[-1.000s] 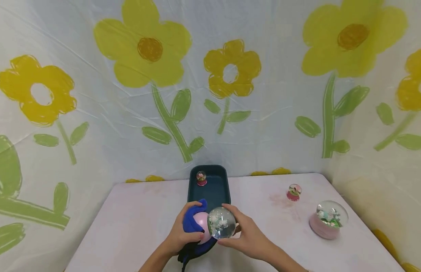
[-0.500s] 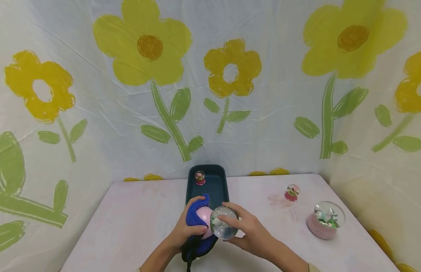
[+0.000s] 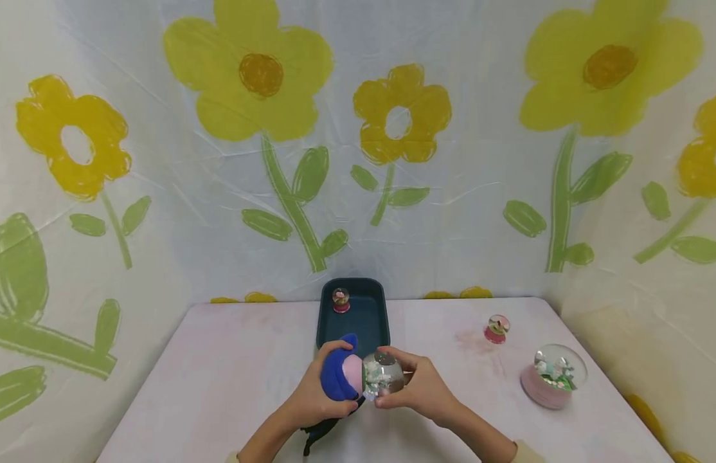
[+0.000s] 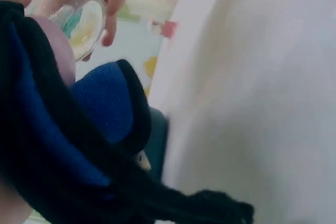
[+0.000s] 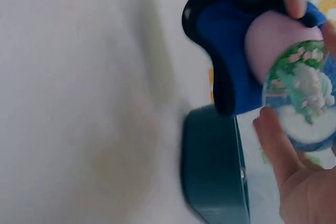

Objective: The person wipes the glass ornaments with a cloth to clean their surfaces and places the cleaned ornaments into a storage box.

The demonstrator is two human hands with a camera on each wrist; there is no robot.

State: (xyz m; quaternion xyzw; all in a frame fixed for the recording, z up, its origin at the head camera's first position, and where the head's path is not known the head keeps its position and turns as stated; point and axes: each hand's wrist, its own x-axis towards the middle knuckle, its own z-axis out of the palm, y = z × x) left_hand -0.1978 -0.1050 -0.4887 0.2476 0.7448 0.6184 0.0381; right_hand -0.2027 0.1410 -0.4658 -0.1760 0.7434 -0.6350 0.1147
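Note:
In the head view, a snow globe (image 3: 383, 374) lies sideways between the hands, above the near end of the dark green tray (image 3: 366, 318). My left hand (image 3: 312, 393) grips its pink base (image 5: 273, 45) through a blue cloth (image 3: 337, 379) with black edging. A loose black-edged flap hangs below that hand. On the glass dome sit the fingers of my right hand (image 3: 424, 389), thumb at the lower side and fingertips at the upper side. Inside the dome, a white and mint figure (image 5: 310, 93) with pink flowers shows in the right wrist view.
A small snow globe (image 3: 340, 301) with a red base stands in the tray's far left corner. On the table's right side are another small one (image 3: 497, 329) and a larger globe (image 3: 551, 379) with a pink base. Flowered cloth (image 3: 450, 244) walls the table's back and sides.
The dome has turned between the hands, and my right index finger has shifted from its front to its upper side. The cloth's hanging part has swung, showing less blue below.

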